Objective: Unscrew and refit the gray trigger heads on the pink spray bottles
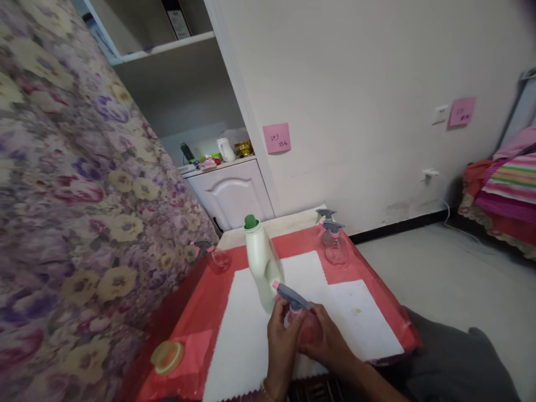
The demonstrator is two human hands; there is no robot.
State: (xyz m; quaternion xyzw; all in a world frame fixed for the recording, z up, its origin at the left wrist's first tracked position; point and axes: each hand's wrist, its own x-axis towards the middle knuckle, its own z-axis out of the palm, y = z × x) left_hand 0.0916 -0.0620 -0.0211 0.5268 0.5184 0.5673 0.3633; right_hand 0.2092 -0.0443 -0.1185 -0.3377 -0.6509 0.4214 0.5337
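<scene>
A clear spray bottle [310, 328] with a grey trigger head [293, 297] and pink nozzle is between my two hands near the front of the table. My left hand [281, 329] closes its fingers around the pink collar below the head. Around the bottle's body wraps my right hand [330, 340]. Just beyond them stands a pale green jug [262, 259], its mouth uncapped at the rim and a green piece showing in it. White cloth [243, 335] lies under the jug.
One spray bottle [218, 259] stands at the left; others, including a clear one [336, 251], are at the back right. A round yellowish lid [167, 357] lies front left on the red cover [190, 312]. A floral curtain [104, 223] hangs at the left.
</scene>
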